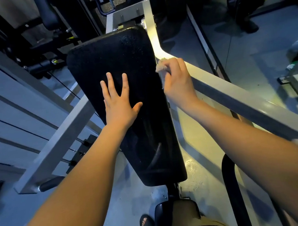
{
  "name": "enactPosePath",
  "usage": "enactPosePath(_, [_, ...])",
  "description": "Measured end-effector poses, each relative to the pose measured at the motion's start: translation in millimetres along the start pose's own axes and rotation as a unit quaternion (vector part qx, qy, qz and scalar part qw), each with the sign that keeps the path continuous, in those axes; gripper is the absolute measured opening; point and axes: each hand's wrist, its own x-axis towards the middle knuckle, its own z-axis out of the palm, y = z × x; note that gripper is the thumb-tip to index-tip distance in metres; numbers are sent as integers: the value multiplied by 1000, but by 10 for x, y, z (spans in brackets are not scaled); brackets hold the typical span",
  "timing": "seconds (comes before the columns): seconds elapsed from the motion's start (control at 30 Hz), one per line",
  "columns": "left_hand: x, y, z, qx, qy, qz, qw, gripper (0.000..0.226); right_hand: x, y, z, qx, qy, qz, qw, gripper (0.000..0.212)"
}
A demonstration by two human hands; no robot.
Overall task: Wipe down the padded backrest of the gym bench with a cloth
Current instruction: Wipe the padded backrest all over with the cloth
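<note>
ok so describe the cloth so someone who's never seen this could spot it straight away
Find the long black padded backrest in the middle of the view. At its right edge the right hand is curled beside the pale grey frame bar. The cloth is the small tan fuzzy wad poking from that hand's fingers, ragged where pad and bar are smooth.

A grey steel frame bar (236, 101) runs past on my right, another one (60, 141) slants away on my left with thin cables (63, 85) behind it. Down below, my black sandal (147, 223) sits on the grey floor (245, 50), and there's a curved black tube (230, 181) to its right.
</note>
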Motion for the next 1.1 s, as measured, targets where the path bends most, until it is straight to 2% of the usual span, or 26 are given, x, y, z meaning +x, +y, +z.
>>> enactPosePath(0.13, [8, 89, 39, -4, 4, -13, 1000, 108, -11, 79, 97, 21, -44, 46, 998, 35])
enactPosePath(0.23, [14, 137, 85, -2, 1, -20, 1000, 110, -480, 278, 161, 47, -76, 130, 988, 33])
enactPosePath(0.33, [18, 176, 110, 1, 3, -24, 1000, 112, -873, 531, 148, 14, -196, 234, 952, 19])
enactPosePath(0.4, [16, 211, 114, 2, 4, -31, 1000, 112, -905, 604, 113, -17, -251, 263, 931, 18])
enactPosePath(0.43, [11, 229, 114, 3, 3, -34, 999, 111, -847, 585, 83, -18, -240, 268, 933, 16])
enactPosePath(0.57, [7, 256, 114, 8, 8, -35, 999, 110, -334, 263, -58, 39, -112, 224, 967, 25])
enactPosePath(0.67, [11, 242, 121, 12, 11, -36, 999, 109, -137, 164, 29, 46, -90, 167, 981, 19])
enactPosePath(0.73, [22, 221, 125, 12, 11, -34, 999, 108, -255, 209, 131, 57, -75, 179, 979, 24])
enactPosePath(0.8, [36, 197, 133, 11, 10, -32, 999, 107, -514, 295, 226, 66, -60, 221, 971, 32])
enactPosePath(0.87, [47, 178, 147, 9, 10, -30, 999, 107, -809, 445, 312, 54, -76, 284, 954, 30])
enactPosePath(0.93, [47, 168, 152, 7, 11, -30, 999, 107, -1064, 636, 376, 19, -150, 366, 918, 24])
enactPosePath(1.0, [32, 168, 141, 5, 10, -26, 1000, 106, -1187, 774, 374, 8, -230, 444, 866, 22])
enactPosePath(1.03, [24, 171, 126, 4, 10, -24, 1000, 106, -1176, 797, 356, 12, -243, 460, 854, 23])
enactPosePath(1.1, [10, 170, 85, 0, 8, -19, 1000, 105, -1018, 738, 320, 15, -219, 449, 866, 24])
